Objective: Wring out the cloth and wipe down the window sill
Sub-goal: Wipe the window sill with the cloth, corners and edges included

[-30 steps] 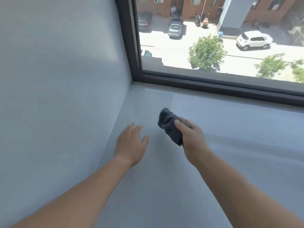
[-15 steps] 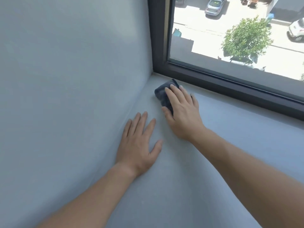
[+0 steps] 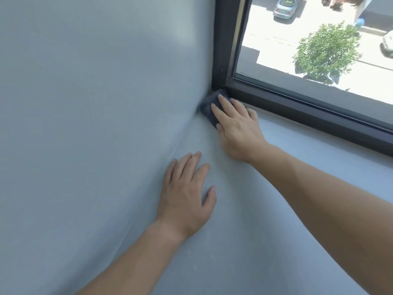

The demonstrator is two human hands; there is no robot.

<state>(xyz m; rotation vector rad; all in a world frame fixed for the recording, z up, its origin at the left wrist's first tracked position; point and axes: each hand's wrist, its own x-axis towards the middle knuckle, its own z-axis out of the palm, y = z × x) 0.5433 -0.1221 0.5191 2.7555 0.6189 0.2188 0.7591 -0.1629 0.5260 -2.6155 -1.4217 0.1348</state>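
Dark cloth is lying in the far left corner of the window sill, touching the wall and the black window frame. Right hand is pressing it down with straight fingers laid on top, and cloth is showing past the fingertips. Left hand is resting flat on the sill nearby, fingers spread, holding nothing.

My hands, two: left hand, right hand. One dark cloth. One window sill. One window frame. Upper right of the frame: one tree; two cars, grey car and white car.
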